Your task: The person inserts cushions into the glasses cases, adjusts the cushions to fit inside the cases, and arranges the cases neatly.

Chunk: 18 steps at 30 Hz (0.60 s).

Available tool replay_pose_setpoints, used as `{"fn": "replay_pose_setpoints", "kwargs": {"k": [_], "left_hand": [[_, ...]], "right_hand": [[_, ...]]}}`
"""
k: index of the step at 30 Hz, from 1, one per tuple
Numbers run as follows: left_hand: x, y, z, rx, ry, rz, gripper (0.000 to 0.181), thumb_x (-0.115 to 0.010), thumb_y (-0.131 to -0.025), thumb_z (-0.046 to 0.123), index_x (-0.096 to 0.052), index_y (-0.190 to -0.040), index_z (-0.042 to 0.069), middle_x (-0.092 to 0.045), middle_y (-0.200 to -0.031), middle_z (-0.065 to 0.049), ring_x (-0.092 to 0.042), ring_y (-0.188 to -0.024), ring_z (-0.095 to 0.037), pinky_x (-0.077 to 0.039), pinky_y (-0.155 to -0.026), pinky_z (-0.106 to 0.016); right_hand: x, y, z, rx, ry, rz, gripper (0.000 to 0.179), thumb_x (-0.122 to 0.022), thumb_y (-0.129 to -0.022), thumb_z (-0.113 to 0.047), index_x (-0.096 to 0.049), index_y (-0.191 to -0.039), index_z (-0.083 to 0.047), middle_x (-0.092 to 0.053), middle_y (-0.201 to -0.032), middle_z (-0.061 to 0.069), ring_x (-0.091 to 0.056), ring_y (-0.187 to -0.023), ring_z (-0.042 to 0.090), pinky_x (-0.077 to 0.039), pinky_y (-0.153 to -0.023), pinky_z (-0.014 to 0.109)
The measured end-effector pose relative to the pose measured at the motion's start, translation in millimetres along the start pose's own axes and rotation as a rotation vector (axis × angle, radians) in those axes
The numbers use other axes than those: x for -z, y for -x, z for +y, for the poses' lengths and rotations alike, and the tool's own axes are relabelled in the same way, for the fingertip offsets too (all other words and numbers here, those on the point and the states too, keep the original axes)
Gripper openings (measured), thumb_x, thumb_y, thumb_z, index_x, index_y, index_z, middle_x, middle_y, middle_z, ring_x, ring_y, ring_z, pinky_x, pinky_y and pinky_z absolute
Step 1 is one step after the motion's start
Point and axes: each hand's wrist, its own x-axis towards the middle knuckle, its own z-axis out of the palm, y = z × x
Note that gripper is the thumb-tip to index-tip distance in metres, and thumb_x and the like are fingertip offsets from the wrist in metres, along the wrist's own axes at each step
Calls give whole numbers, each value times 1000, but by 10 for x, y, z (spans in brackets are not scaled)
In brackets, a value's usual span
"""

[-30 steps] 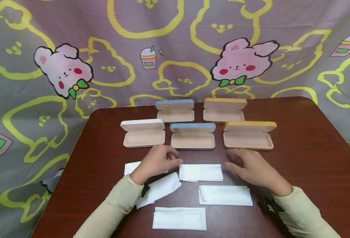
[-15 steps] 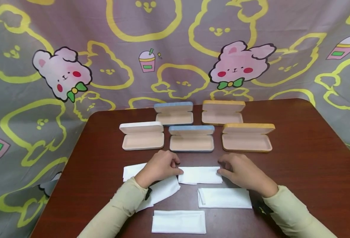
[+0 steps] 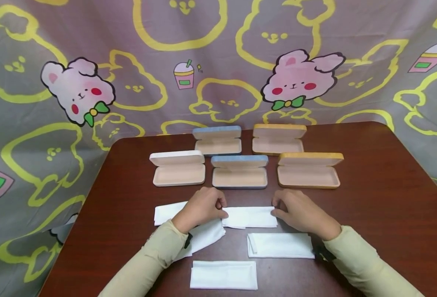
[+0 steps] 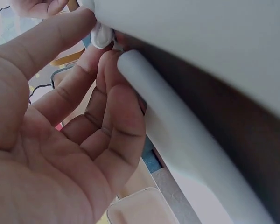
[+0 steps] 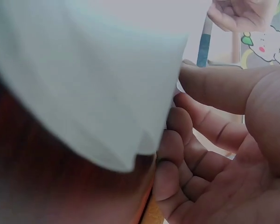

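Observation:
A folded white cloth (image 3: 249, 217) lies crosswise between my two hands in the head view. My left hand (image 3: 200, 208) pinches its left end, and the wrist view catches the rolled fold between thumb (image 4: 60, 37) and forefinger. At the opposite end, my right hand (image 3: 301, 209) pinches the corner, thumb on top and the other fingers curled beneath. Two more folded cloths, one at the back left (image 3: 166, 212) and a slanted one (image 3: 209, 237), are partly covered by my left hand and sleeve. Another folded cloth (image 3: 282, 245) lies below my right hand.
Beyond the hands stand several glasses cases with lids raised: a white case (image 3: 179, 176), two blue ones, the nearer blue case (image 3: 239, 178) in the middle, and two orange ones, the nearer orange case (image 3: 309, 177) at right. One folded cloth (image 3: 224, 275) lies at the front.
My right hand has moved left onto the cloth's right end, and my left hand has settled on its left end. Both now pinch it. The cases have stayed put.

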Motion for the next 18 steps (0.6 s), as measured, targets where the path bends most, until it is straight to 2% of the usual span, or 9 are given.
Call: {"fn": "replay_pose_setpoints", "kwargs": {"k": [9,18], "left_hand": [[-13,7,16,-16,30,-3,22,-88,-76,14,-66,-73,18,-58,-68,11,-53,-64,-6,-46,-62,-28],[3,55,-52,-5,230,-8,19,-84,-80,9,-66,-78,15,-61,-69,9,-57,-66,-7,-49,-64,-27]], "right_hand": [[2,-5,-4,-12,-38,-21,21,-77,-85,-10,-59,-80,-19,-48,-65,-9,-44,-58,8,-38,-53,29],[0,42,17,-9,-146,26,20,-74,-83,-8,-59,-76,-20,-51,-67,-11,-47,-62,7,-41,-57,28]]}}
